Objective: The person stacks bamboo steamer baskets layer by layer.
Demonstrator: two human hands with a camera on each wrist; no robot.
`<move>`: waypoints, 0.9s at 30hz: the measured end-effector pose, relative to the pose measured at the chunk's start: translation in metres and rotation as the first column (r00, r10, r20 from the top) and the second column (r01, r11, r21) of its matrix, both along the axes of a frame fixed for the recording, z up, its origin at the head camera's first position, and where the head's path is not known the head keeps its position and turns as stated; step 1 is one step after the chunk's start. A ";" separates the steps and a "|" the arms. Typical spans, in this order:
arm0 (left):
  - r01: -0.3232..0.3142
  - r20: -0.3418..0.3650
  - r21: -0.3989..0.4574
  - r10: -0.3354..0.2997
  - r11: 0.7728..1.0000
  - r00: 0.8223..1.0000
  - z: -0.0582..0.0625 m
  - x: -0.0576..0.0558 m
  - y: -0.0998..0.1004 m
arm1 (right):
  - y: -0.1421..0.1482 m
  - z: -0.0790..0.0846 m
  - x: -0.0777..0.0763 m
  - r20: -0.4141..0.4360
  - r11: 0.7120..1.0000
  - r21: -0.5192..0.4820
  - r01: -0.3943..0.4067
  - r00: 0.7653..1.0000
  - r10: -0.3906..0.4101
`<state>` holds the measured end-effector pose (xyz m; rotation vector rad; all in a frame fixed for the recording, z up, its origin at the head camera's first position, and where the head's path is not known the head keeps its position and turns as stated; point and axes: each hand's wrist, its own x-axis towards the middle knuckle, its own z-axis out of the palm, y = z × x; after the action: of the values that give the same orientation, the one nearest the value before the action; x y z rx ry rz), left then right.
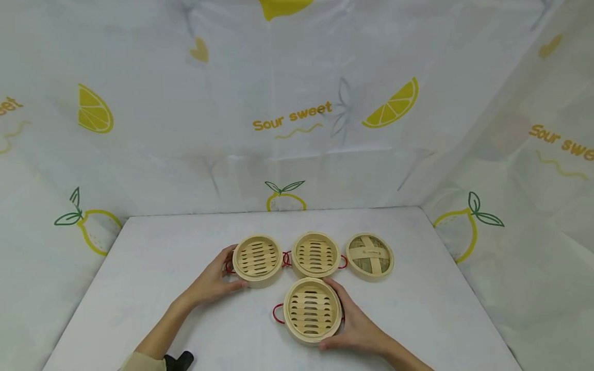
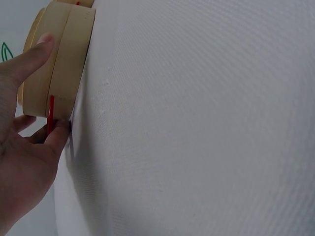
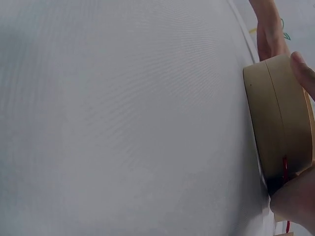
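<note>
Three round bamboo steamer baskets with slatted bottoms and red cord handles stand on the white table. My left hand (image 1: 215, 278) grips the left steamer basket (image 1: 257, 282) by its side, thumb at the front wall and fingers round the back near the red handle (image 2: 51, 110). With thumb and fingers spread round its right side, my right hand (image 1: 355, 324) holds the front steamer basket (image 1: 311, 337). That basket sits just in front of the middle steamer basket (image 1: 315, 257). A woven bamboo lid (image 1: 370, 256) lies at the right of the row, beside the middle basket's handle.
The white tabletop (image 1: 417, 319) ends against a white curtain (image 1: 185, 170) printed with lemons and words at the back and sides. A black object (image 1: 184, 359) is at the left wrist, near the sleeve (image 1: 144, 362).
</note>
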<state>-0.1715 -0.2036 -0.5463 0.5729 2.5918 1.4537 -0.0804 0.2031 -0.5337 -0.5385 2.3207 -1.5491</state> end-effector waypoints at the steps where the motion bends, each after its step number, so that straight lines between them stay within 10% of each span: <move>1: 0.000 0.002 0.004 0.000 1.000 1.000 0.000 0.000 0.000 | -0.001 0.000 0.000 -0.003 1.000 0.014 0.004 1.000 -0.004; 27: -0.031 -0.009 -0.105 0.030 0.994 0.999 0.003 0.003 0.004 | -0.013 0.001 0.003 -0.094 0.990 0.078 0.118 0.989 -0.111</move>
<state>-0.1688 -0.1998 -0.5433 0.5285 2.6752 1.3163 -0.0776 0.1897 -0.5326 -0.4709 2.5120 -1.4983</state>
